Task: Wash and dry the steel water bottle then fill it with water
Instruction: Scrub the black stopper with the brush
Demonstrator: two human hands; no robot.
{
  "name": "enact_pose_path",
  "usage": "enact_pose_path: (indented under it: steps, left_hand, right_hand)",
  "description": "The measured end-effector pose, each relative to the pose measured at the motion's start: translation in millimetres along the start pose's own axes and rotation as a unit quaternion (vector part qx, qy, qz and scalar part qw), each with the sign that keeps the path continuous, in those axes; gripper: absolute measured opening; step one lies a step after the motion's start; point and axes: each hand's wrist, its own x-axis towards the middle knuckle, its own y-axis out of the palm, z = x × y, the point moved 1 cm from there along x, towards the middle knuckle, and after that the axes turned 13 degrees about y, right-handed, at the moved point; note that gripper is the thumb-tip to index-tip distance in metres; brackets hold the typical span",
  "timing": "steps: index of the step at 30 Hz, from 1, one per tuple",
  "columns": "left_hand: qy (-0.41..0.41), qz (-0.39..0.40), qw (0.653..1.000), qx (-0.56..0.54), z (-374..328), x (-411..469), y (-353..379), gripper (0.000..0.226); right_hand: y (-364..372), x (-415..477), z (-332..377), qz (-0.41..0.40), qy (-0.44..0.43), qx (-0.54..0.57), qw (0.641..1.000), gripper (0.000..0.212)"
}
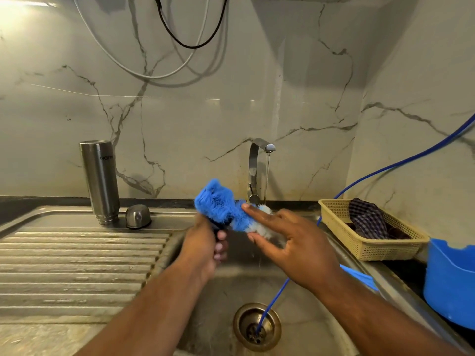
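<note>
The steel water bottle (99, 181) stands upside down, mouth on the drainboard, at the back left of the sink. Its rounded steel cap (138, 216) lies beside it on the right. Over the sink basin, my left hand (205, 242) is closed around the dark handle of a blue and white bottle brush (221, 205). My right hand (285, 236) has its fingers spread and rests on the brush's bristles. A thin stream of water runs from the steel tap (257, 170) just behind the brush.
A ribbed steel drainboard (77, 265) fills the left. The sink drain (257, 326) has a thin blue hose (276, 295) running into it. At the right stand a beige basket (380, 246) with a checked cloth (368, 218) and a blue tub (449, 283).
</note>
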Motion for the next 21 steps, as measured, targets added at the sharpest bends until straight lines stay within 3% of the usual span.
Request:
enact_pose_path:
  steps: [3, 8, 12, 17, 21]
  left_hand:
    - [-0.002, -0.033, 0.999, -0.039, -10.1, 9.4, -16.1, 0.05]
    - [0.0, 0.021, 1.0, -0.006, 4.6, -5.5, 5.9, 0.051]
    - [-0.002, -0.02, 0.998, -0.063, -8.0, 4.8, -9.1, 0.046]
    - [0.079, 0.002, 0.989, 0.125, 10.5, -5.3, 4.6, 0.058]
    - [0.088, -0.056, 0.992, 0.075, -4.9, 6.9, -9.6, 0.046]
  right_hand:
    - [-1.7, -5.5, -8.1, 0.015, 0.006, -0.006, 1.0, 0.057]
    - [-0.6, 3.2, 3.4, -0.019, 0.01, 0.022, 1.0, 0.056]
    - [-6.4, -4.6, -3.6, 0.005, -0.008, -0.034, 0.999, 0.055]
    - [-4.1, 4.9, 8.9, -0.022, 0.02, -0.013, 0.999, 0.056]
    - [-8.4, -3.3, -4.0, 0.031, 0.021, -0.003, 0.999, 0.058]
